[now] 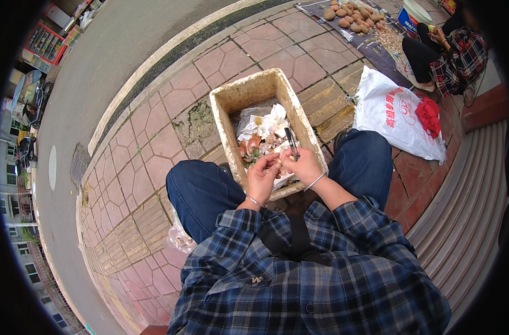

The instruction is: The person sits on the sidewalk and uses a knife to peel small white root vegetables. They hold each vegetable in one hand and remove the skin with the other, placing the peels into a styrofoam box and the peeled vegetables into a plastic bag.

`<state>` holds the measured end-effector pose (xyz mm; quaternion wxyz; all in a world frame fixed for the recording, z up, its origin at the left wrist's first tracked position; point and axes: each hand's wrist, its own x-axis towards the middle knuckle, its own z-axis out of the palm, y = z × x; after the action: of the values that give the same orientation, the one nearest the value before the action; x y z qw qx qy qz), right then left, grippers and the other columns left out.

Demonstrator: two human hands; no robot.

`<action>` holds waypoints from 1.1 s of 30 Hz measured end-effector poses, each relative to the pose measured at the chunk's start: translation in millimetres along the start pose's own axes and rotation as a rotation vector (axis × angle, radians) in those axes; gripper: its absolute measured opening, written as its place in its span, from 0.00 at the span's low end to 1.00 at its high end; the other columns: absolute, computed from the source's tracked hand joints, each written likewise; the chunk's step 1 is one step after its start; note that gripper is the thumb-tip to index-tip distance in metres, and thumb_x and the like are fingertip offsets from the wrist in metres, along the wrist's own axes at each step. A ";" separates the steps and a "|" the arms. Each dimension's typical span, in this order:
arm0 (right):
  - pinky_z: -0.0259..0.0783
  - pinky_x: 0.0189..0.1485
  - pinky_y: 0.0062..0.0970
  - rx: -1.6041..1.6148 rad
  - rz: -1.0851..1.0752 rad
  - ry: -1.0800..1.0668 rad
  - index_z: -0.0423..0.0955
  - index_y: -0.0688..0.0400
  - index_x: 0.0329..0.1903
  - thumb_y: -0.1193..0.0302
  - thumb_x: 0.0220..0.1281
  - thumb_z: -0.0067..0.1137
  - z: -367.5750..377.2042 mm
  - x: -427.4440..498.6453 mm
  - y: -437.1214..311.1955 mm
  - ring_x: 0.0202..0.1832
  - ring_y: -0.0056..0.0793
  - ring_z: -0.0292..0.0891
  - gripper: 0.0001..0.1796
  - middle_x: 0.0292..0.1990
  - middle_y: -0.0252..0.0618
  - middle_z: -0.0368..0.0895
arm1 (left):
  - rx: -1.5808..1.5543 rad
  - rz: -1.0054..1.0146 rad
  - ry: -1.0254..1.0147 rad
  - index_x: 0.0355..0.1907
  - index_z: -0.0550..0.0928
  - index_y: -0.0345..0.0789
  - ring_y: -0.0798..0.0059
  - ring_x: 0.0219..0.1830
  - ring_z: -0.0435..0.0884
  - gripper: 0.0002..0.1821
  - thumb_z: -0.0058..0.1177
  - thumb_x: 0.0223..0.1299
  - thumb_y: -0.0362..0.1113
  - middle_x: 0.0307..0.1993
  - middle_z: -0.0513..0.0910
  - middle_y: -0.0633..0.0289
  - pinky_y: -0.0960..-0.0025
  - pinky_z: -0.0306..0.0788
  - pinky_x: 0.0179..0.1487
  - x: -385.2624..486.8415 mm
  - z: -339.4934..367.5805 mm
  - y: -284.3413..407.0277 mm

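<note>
Both of my hands meet above the near end of a worn foam box [221, 121]. My left hand [261, 176] pinches a small pale piece, perhaps a garlic clove [279, 162], between thumb and fingertips. A dark-handled tool [290, 140], possibly a small knife, is held in my right hand [303, 166], its handle pointing up and away; the blade is hidden. The right fingertips touch the pale piece too. Below the hands, the box holds crumpled white paper [275, 119], clear plastic, papery peelings, reddish-brown skins [252, 143] and some green scraps.
My knees flank the box. A white woven sack [380, 104] with a red cloth [428, 117] lies at right. Beyond are potatoes [354, 16] on a sheet, a white bucket [413, 16] and a seated person [455, 63]. A plastic bag [181, 236] lies by my left leg.
</note>
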<state>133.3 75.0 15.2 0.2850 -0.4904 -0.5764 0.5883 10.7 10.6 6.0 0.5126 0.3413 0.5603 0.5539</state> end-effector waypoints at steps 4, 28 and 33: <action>0.67 0.25 0.23 -0.058 -0.040 0.041 0.76 0.62 0.24 0.68 0.44 0.57 0.0 1.9 8.8 0.20 0.22 0.71 0.09 0.17 0.37 0.75 | -0.059 -0.015 -0.026 0.42 0.75 0.31 0.85 0.25 0.73 0.10 0.49 0.55 0.25 0.29 0.77 0.66 0.81 0.70 0.29 0.6 -2.8 -3.7; 0.65 0.19 0.17 0.122 0.158 -0.094 0.74 0.66 0.29 0.72 0.47 0.59 -2.8 -3.3 -2.8 0.16 0.17 0.68 0.09 0.21 0.36 0.75 | -0.240 -0.136 -0.017 0.41 0.74 0.31 0.85 0.26 0.73 0.09 0.48 0.58 0.29 0.30 0.77 0.66 0.80 0.70 0.30 -0.6 -4.6 -0.9; 0.68 0.25 0.26 -0.114 0.029 -0.054 0.74 0.64 0.26 0.67 0.45 0.59 -3.1 1.0 20.3 0.19 0.30 0.72 0.12 0.21 0.43 0.76 | -0.379 -0.150 -0.099 0.40 0.74 0.32 0.83 0.27 0.73 0.07 0.47 0.59 0.29 0.31 0.76 0.65 0.79 0.71 0.32 0.2 -3.8 6.8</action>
<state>140.5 73.7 -3.9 0.2322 -0.4982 -0.6093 0.5716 5.8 10.8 12.1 0.6345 0.2230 0.4439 0.5922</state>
